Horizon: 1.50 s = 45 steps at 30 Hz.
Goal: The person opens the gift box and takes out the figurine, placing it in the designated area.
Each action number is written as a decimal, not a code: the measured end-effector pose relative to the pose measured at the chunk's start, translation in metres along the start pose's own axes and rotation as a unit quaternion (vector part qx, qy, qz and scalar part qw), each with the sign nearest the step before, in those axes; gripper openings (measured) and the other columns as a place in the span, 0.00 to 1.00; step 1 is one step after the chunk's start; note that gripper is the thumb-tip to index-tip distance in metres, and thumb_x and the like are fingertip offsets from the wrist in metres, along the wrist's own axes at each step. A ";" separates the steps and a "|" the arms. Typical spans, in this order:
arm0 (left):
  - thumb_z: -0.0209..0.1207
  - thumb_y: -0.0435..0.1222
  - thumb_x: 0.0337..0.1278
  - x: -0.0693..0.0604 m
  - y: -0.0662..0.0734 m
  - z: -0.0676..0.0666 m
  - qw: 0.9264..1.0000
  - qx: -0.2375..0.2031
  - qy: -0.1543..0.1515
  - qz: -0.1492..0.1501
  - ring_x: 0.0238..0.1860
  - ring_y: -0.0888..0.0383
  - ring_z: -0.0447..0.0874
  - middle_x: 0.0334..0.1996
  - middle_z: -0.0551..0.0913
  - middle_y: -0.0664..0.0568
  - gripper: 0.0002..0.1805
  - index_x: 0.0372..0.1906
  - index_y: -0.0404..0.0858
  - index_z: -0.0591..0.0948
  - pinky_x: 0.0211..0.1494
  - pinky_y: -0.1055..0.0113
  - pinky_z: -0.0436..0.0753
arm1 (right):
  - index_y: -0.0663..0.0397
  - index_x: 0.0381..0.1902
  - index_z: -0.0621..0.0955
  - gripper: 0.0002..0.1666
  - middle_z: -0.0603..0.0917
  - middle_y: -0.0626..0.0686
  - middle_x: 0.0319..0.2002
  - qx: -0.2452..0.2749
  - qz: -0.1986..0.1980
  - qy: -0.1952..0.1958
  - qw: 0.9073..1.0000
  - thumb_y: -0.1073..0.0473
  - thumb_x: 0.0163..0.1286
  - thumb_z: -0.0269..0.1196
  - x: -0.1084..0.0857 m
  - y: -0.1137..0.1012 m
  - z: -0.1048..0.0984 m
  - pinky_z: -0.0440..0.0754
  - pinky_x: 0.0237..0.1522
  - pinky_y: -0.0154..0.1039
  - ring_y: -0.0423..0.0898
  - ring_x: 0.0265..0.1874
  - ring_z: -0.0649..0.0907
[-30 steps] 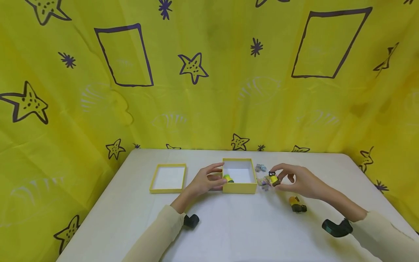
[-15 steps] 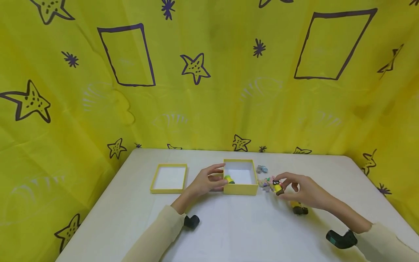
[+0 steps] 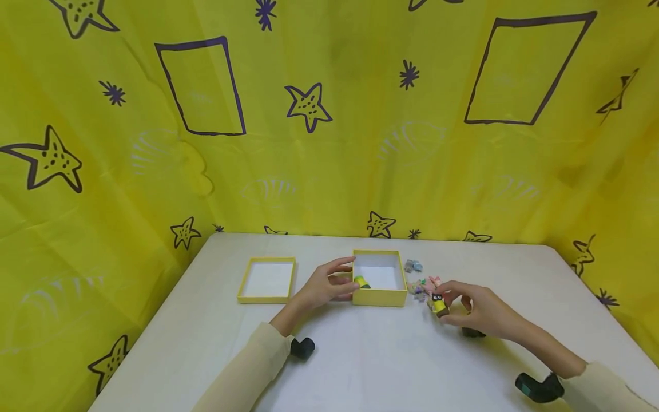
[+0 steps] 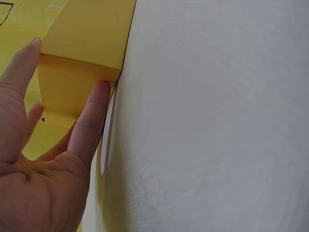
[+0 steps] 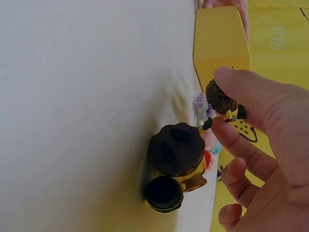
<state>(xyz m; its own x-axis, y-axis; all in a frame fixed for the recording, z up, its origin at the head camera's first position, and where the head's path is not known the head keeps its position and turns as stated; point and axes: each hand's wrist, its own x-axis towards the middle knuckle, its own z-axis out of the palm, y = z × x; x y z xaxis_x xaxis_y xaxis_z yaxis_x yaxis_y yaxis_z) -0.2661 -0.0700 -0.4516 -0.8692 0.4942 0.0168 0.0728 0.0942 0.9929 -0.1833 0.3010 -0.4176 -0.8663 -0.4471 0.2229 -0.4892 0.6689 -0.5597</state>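
My left hand [image 3: 320,287] lies against the left side of a small yellow box [image 3: 380,297], its fairly straight fingers touching the wall and corner. The left wrist view shows the fingertips pressing the yellow cardboard [image 4: 77,87]. A yellow-green figurine [image 3: 362,282] lies inside the box at the front left. My right hand [image 3: 481,309] pinches a small minion figurine [image 3: 439,305] between thumb and fingers, right of the box. In the right wrist view its rough brown part [image 5: 219,99] shows. Another figurine [image 5: 176,150] with a dark base lies on the table beneath that hand.
A shallow yellow-rimmed lid [image 3: 266,301] lies left of the box, white inside up. Several small coloured figures [image 3: 423,285] lie close to the box's right side, with bluish ones [image 3: 413,266] farther back. A yellow patterned curtain [image 3: 329,171] hangs behind the white table [image 3: 360,360].
My right hand has moved slightly right and toward me with the minion figurine, now partly covering the other figurine on the table. The left hand stays at the box.
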 end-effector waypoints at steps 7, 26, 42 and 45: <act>0.70 0.31 0.63 0.000 0.000 0.000 1.000 0.000 0.002 -0.001 0.59 0.47 0.80 0.71 0.70 0.37 0.40 0.78 0.43 0.67 0.50 0.56 0.89 | 0.46 0.54 0.83 0.28 0.85 0.39 0.35 -0.004 0.011 -0.006 1.000 0.53 0.56 0.80 -0.005 0.003 0.002 0.68 0.22 0.31 0.41 0.24 0.71; 0.69 0.31 0.63 -0.001 0.002 0.001 1.000 -0.002 0.001 0.001 0.59 0.48 0.80 0.70 0.70 0.37 0.39 0.78 0.42 0.67 0.50 0.57 0.89 | 0.42 0.52 0.81 0.28 0.84 0.33 0.35 -0.034 0.004 -0.030 0.999 0.47 0.57 0.79 -0.014 0.013 0.008 0.67 0.30 0.33 0.36 0.29 0.72; 0.69 0.31 0.63 -0.001 0.002 0.001 1.000 -0.001 0.004 -0.003 0.59 0.47 0.80 0.71 0.70 0.37 0.40 0.78 0.43 0.67 0.50 0.57 0.89 | 0.43 0.52 0.81 0.28 0.83 0.35 0.35 -0.015 0.014 -0.044 0.999 0.46 0.57 0.79 -0.018 0.013 0.006 0.67 0.28 0.33 0.37 0.30 0.72; 0.69 0.31 0.63 -0.001 0.001 0.001 1.000 -0.001 0.005 -0.005 0.60 0.47 0.80 0.71 0.70 0.38 0.40 0.78 0.43 0.67 0.50 0.57 0.89 | 0.43 0.53 0.81 0.28 0.83 0.36 0.36 -0.014 0.018 -0.045 0.999 0.46 0.58 0.79 -0.018 0.013 0.006 0.68 0.28 0.33 0.38 0.30 0.73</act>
<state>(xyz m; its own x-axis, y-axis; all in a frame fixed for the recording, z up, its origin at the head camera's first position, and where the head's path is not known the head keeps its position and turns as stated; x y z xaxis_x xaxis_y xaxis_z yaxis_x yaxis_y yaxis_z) -0.2650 -0.0695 -0.4503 -0.8743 0.4854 0.0072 0.0622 0.0973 0.9933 -0.1733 0.3143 -0.4340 -0.8712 -0.4733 0.1305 -0.4623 0.7013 -0.5427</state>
